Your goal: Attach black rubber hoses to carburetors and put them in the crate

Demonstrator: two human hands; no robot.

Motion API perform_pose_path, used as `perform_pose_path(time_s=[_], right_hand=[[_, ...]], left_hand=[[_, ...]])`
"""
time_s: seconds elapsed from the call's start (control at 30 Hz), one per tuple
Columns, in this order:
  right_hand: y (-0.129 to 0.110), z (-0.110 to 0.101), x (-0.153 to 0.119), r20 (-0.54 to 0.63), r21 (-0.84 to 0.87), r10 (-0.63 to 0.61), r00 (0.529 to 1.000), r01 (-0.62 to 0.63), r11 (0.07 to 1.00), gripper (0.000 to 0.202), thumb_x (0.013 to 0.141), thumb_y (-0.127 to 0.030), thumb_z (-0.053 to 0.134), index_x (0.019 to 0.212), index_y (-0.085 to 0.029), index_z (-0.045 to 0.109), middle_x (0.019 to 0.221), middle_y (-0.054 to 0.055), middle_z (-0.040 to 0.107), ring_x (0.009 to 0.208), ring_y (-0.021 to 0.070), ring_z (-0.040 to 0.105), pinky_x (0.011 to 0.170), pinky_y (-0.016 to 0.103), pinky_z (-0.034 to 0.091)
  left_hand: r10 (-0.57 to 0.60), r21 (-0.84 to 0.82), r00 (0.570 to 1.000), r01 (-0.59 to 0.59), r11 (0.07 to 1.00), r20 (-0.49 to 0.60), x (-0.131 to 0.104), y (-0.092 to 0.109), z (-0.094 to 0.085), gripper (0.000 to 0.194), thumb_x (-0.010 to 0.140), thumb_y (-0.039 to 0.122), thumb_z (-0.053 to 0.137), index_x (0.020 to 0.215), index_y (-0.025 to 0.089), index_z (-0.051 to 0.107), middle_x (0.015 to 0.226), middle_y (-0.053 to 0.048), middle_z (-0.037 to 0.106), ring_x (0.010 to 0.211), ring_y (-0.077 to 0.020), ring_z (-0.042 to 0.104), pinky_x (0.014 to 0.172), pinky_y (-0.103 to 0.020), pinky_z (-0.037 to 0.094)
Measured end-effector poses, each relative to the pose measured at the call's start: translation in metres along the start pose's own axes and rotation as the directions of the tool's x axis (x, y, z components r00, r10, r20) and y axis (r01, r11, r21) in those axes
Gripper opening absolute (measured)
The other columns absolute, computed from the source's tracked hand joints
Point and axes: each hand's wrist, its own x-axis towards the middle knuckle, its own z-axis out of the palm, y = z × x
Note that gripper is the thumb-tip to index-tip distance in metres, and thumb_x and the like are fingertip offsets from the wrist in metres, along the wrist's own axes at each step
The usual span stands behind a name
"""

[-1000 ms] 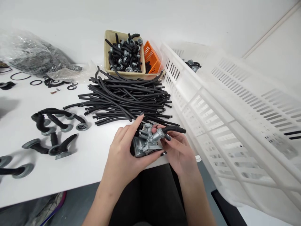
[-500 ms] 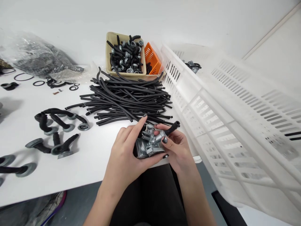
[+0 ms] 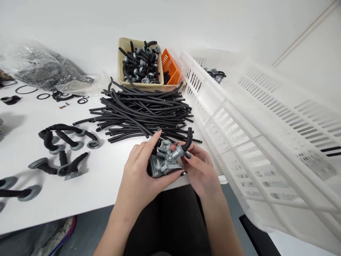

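Observation:
My left hand (image 3: 142, 167) is wrapped around a silver metal carburetor (image 3: 163, 161), its thumb along the near side and its index finger over the far side. At the carburetor's upper right sits a cap (image 3: 179, 152) with a bent black rubber boot (image 3: 188, 138) pointing up. My right hand (image 3: 199, 165) has its thumb and fingers closed about this cap, at the foot of the boot. Some of the right fingers are hidden behind the carburetor. Just beyond my hands lies a pile of black rubber hoses (image 3: 144, 110).
Several capped boots (image 3: 70, 169) lie on the white table (image 3: 103, 177) at left. Behind the hoses stand a beige bin (image 3: 120, 60) full of capped boots and an orange basket (image 3: 172, 69). A large white crate (image 3: 226, 110) borders the right side. A plastic bag (image 3: 45, 64) lies back left.
The boot on the carburetor has swung from pointing right to pointing up as the cap turned. My right fingers have shifted around the cap; my left hand keeps its hold.

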Motion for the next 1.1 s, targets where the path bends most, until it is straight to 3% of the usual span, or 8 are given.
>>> perform_pose_path(time_s=[0.17, 0.33, 0.8, 1.1], right_hand=[[-0.0007, 0.0015, 0.0022, 0.001, 0.014, -0.009, 1.0, 0.009, 1.0, 0.008, 0.074, -0.026, 0.081, 0.077, -0.024, 0.074, 0.095, 0.001, 0.072, 0.094, 0.0174, 0.069, 0.087, 0.028, 0.054], [0.0022, 0.0013, 0.0041, 0.009, -0.032, 0.006, 1.0, -0.005, 0.999, 0.024, 0.07, -0.03, 0.085, 0.092, -0.026, 0.077, 0.088, 0.001, 0.075, 0.082, 0.0152, 0.068, 0.074, 0.025, 0.056], [0.0014, 0.0041, 0.0062, -0.006, -0.066, 0.006, 1.0, -0.006, 0.998, 0.016, 0.069, -0.03, 0.086, 0.082, -0.026, 0.079, 0.084, 0.0, 0.073, 0.077, 0.0127, 0.066, 0.068, 0.022, 0.054], [-0.0013, 0.0007, -0.0021, 0.015, -0.005, -0.015, 1.0, 0.015, 1.0, 0.012, 0.076, -0.029, 0.078, 0.088, -0.027, 0.079, 0.099, 0.002, 0.075, 0.102, 0.0227, 0.069, 0.096, 0.036, 0.052]], left_hand=[[-0.001, -0.004, 1.0, 0.001, 1.0, 0.008, -0.0003, 0.0003, -0.0001, 0.084, 0.076, 0.048, 0.076, 0.148, 0.022, 0.04, 0.116, -0.007, 0.066, 0.105, -0.025, 0.061, 0.091, -0.035, 0.05], [0.006, 0.01, 1.0, -0.006, 1.0, 0.015, -0.0008, 0.0003, -0.0011, 0.084, 0.077, 0.049, 0.075, 0.148, 0.022, 0.04, 0.117, -0.008, 0.066, 0.105, -0.0254, 0.061, 0.089, -0.035, 0.05], [0.039, 0.045, 0.999, -0.039, 0.998, 0.008, -0.0012, 0.0, -0.0001, 0.083, 0.077, 0.049, 0.074, 0.147, 0.022, 0.04, 0.115, -0.008, 0.066, 0.104, -0.0254, 0.06, 0.088, -0.036, 0.051], [-0.011, -0.015, 1.0, 0.011, 1.0, 0.02, -0.0009, 0.0007, -0.0018, 0.082, 0.076, 0.045, 0.076, 0.147, 0.027, 0.04, 0.116, -0.007, 0.066, 0.104, -0.0265, 0.061, 0.089, -0.038, 0.051]])
